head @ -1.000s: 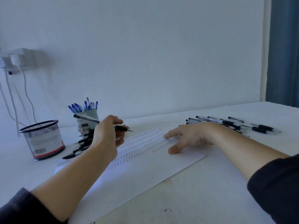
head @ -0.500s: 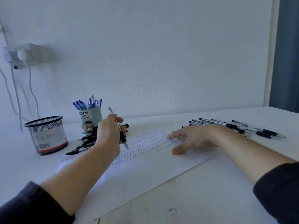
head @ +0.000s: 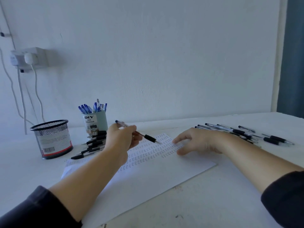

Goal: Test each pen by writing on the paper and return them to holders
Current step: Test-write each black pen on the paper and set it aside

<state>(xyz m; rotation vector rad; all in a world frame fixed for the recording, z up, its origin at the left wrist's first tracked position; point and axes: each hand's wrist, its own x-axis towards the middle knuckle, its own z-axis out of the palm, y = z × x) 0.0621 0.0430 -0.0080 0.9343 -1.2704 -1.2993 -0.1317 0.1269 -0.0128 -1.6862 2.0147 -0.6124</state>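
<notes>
Black-tipped pen (head: 139,134) sat pinched in the left hand (head: 120,139), poised over paper (head: 148,170); right hand (head: 199,141) spread flat. Writing probably came next.

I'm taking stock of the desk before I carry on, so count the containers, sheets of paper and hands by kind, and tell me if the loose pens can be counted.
Mesh holder: 1
Desk organizer cup, with blue pens inside: 1
Sheet of paper: 1
Hands: 2, left hand holding a black pen, right hand resting on the paper
Total: 5
Loose pens overlap in two piles; an exact count is not possible.
</notes>
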